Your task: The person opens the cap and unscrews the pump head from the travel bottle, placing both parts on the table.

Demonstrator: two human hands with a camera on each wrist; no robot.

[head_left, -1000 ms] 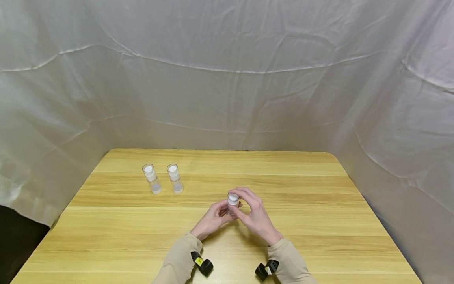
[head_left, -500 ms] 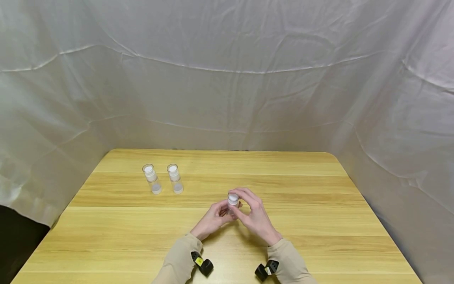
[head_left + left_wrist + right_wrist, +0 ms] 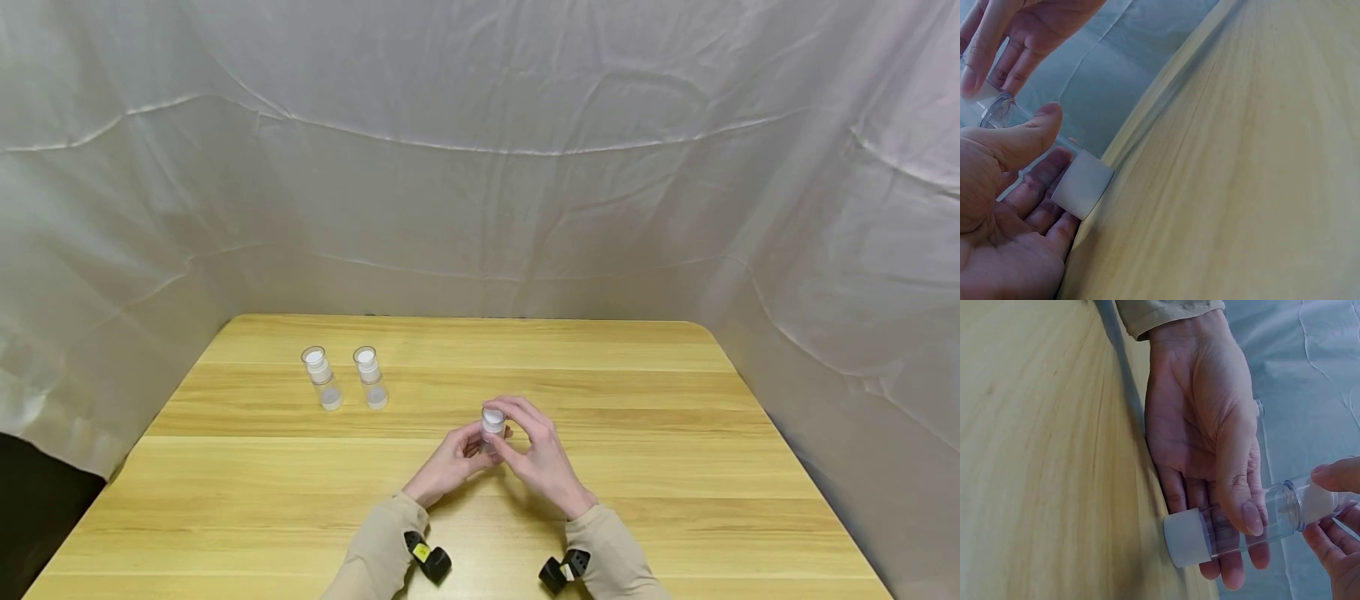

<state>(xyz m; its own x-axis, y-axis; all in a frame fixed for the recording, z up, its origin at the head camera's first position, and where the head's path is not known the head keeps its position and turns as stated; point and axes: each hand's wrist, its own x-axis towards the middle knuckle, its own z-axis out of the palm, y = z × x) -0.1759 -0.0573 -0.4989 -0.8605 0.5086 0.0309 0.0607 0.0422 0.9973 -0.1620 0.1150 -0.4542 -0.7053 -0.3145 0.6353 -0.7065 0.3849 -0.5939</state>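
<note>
A grey sheet (image 3: 480,208) hangs behind the wooden surface (image 3: 675,467), where, near the middle, the fingers of the left hand (image 3: 453,458) grip the body of an upright clear bottle (image 3: 1279,515) while those of the right hand (image 3: 542,462) pinch its white top (image 3: 492,417). It looks light, stiff and slick, probably best held round the cylinder above its white base (image 3: 1188,537). Farther left, a second bottle (image 3: 371,379) and a third bottle (image 3: 321,379) stand upright, out of the hands' way.

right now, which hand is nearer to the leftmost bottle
Left. The left hand is right of the leftmost bottle, closer to the person; the right hand is farther right, at the held bottle's right side.
</note>
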